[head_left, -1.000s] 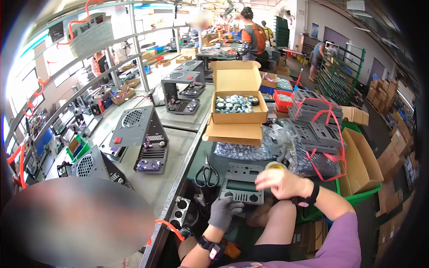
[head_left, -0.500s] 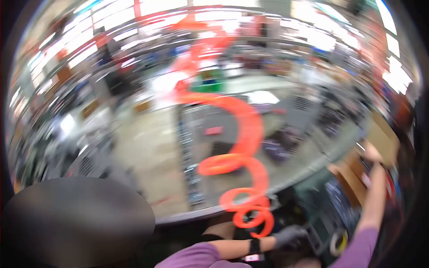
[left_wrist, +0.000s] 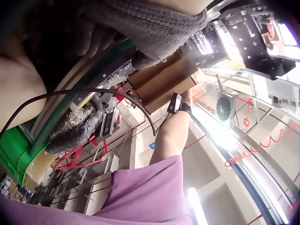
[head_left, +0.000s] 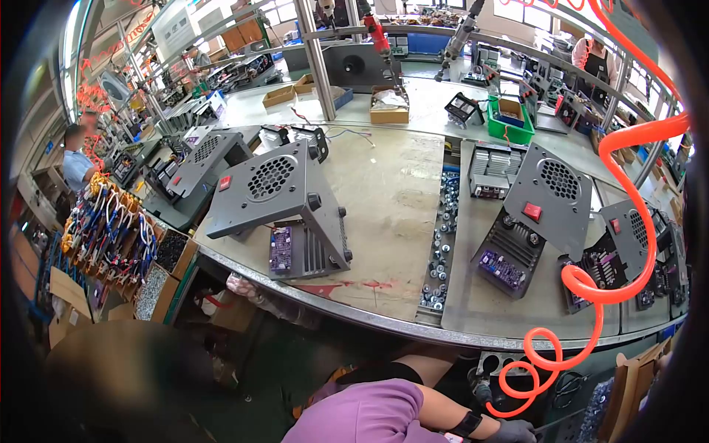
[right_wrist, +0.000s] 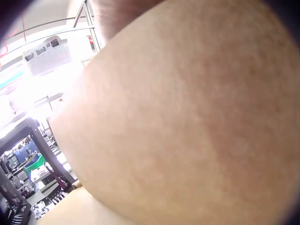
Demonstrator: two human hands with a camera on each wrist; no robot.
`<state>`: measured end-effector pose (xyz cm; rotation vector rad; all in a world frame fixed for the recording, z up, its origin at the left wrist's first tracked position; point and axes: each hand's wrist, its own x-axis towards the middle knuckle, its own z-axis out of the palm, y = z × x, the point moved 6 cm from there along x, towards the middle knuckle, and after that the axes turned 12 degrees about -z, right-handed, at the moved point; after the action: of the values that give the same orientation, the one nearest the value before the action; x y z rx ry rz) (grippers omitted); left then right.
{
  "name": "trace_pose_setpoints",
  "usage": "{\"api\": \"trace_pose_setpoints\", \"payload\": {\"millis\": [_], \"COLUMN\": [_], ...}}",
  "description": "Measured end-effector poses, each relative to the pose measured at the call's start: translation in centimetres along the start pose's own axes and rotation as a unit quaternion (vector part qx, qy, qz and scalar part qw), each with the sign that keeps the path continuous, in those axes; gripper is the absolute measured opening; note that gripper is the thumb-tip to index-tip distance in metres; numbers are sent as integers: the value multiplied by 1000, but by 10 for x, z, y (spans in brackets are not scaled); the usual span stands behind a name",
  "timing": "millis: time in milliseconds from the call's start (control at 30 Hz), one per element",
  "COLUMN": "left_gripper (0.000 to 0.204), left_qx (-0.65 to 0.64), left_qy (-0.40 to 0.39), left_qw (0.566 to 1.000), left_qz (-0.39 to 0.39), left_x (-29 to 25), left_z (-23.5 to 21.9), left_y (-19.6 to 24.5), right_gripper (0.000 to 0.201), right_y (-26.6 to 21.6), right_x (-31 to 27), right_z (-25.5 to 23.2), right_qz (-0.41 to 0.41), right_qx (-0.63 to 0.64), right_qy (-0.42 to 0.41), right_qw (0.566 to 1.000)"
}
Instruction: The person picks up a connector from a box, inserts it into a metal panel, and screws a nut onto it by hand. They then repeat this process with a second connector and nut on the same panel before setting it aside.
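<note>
At the bottom right of the head view, my gloved left hand grips the edge of a grey metal panel, most of which falls outside the picture. The left wrist view shows the grey glove from close by, its fingers partly in shadow. My bare right arm stretches up to an open cardboard box, whose wall hides most of the hand. Skin of the right hand fills the right wrist view, and its fingers are mostly hidden. Black-handled scissors lie beside the panel.
Grey housings with round grilles stand on the bench, whose metal edge runs in front of me. A channel of bolts divides the bench top. An orange coiled hose hangs at the right, before another housing.
The head view has swung left across the bench, so the hands' area sits at the lower right edge. My right hand has gone from above the panel to the cardboard box.
</note>
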<state>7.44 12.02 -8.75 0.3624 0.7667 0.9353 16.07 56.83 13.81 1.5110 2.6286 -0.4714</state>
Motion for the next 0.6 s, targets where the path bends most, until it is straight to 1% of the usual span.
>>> {"api": "trace_pose_setpoints", "payload": {"millis": [33, 67, 133, 200, 333, 467, 500, 533, 567, 600], "left_gripper": [41, 41, 42, 44, 44, 43, 43, 46, 48, 35], "left_qx": [-2, -7, -16, -32, -4, -21, -18, -28, -30, 43], "left_qy": [1, 0, 0, -17, -2, 6, -1, -1, -14, -42], "left_qw": [1000, 1000, 1000, 999, 1000, 1000, 1000, 1000, 999, 998], "left_qz": [1, 2, 7, 7, 8, 6, -2, -1, -9, 15], "left_x": [-1, -1, 2, 8, 10, 9, 8, 11, 18, 10], "left_z": [-1, -2, -3, -2, 0, -2, 0, -6, -9, -3], "left_y": [-1, -2, -3, -5, -7, -9, -9, -13, -21, -12], "right_gripper": [11, 11, 14, 17, 24, 32, 33, 35, 37, 48], "right_y": [-1, 2, 1, 1, 0, 6, 14, 33, 69, 12], "right_x": [3, 11, 29, 50, 97, 122, 120, 107, 75, 44], "right_z": [-1, 2, 2, 5, 21, 30, 30, 28, 18, 17], "right_qz": [-20, -22, -46, -70, -118, -148, -149, -140, -114, -46], "right_qx": [-21, -22, -71, -120, -205, -290, -311, -330, -347, -319], "right_qy": [11, 10, -5, -21, -50, -72, -78, -83, -89, -98], "right_qw": [1000, 999, 996, 990, 970, 943, 935, 930, 927, 942]}}
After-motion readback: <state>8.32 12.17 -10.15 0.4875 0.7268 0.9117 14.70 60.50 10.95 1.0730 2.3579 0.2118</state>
